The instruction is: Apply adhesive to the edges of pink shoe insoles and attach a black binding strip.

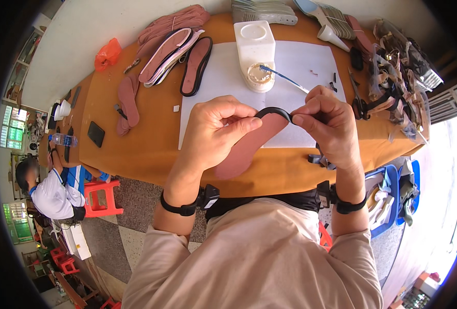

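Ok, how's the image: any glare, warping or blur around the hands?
Head view, middle: left hand, right hand, black strip and pink insole look reasonably sharp, no glare hiding them; head view, across the table: the brown tablecloth bows along its near edge; head view, right: a bright area washes out; head view, corners: black.

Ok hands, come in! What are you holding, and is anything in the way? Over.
Left hand, right hand: pinching black strip. Strip arched along pink insole's far end. Nothing seen blocking; blue brush close by right hand.
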`<control>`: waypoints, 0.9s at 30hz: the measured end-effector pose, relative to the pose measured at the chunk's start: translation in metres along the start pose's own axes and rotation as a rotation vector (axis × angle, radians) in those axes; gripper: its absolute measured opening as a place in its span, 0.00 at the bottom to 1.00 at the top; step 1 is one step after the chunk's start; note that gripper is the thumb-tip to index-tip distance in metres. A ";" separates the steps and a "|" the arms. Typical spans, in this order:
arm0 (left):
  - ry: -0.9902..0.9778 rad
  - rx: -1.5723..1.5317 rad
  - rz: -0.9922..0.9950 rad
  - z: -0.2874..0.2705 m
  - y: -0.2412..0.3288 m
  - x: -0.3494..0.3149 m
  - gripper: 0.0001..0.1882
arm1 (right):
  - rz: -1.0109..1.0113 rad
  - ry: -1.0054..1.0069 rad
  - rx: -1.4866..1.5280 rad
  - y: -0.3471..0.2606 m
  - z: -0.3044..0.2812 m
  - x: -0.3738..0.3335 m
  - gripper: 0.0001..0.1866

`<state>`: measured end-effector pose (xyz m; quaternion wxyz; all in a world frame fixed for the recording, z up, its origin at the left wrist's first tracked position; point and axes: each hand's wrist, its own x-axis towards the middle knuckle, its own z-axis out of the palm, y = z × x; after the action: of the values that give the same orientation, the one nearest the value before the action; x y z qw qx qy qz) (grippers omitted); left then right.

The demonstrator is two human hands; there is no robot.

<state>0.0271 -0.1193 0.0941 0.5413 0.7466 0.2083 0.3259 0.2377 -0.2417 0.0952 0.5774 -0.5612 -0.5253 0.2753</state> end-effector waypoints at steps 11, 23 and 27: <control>0.010 -0.205 -0.142 0.009 -0.003 0.002 0.05 | -0.005 0.090 -0.131 -0.013 0.014 0.003 0.02; 0.068 -0.019 0.126 0.020 0.014 0.023 0.08 | -0.107 0.121 -0.161 -0.023 0.025 0.014 0.02; 0.146 -0.005 0.113 0.020 0.013 0.023 0.08 | -0.089 0.120 -0.084 -0.021 0.027 0.013 0.02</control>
<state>0.0569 -0.1210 0.1082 0.5073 0.7300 0.2037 0.4101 0.2114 -0.2248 0.1137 0.5954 -0.5764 -0.5254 0.1931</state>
